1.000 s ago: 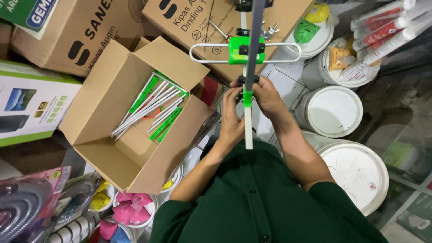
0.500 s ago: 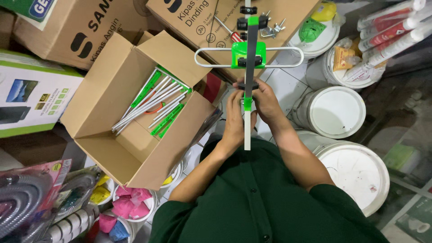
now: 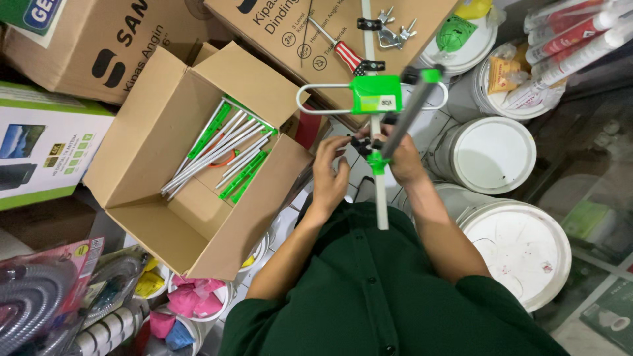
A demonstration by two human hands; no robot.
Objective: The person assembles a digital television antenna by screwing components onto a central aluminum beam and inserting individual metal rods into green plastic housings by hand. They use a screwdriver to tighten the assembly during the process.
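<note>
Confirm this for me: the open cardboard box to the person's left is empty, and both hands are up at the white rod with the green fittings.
Not quite. The open cardboard box is not empty: the head view shows a bundle of white and green rods lying in it. The rest holds: the left hand and right hand are both up at the white rod with its green fittings.

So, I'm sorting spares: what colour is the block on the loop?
Bright green plastic block on the white metal loop, clearest in the head view.
</note>
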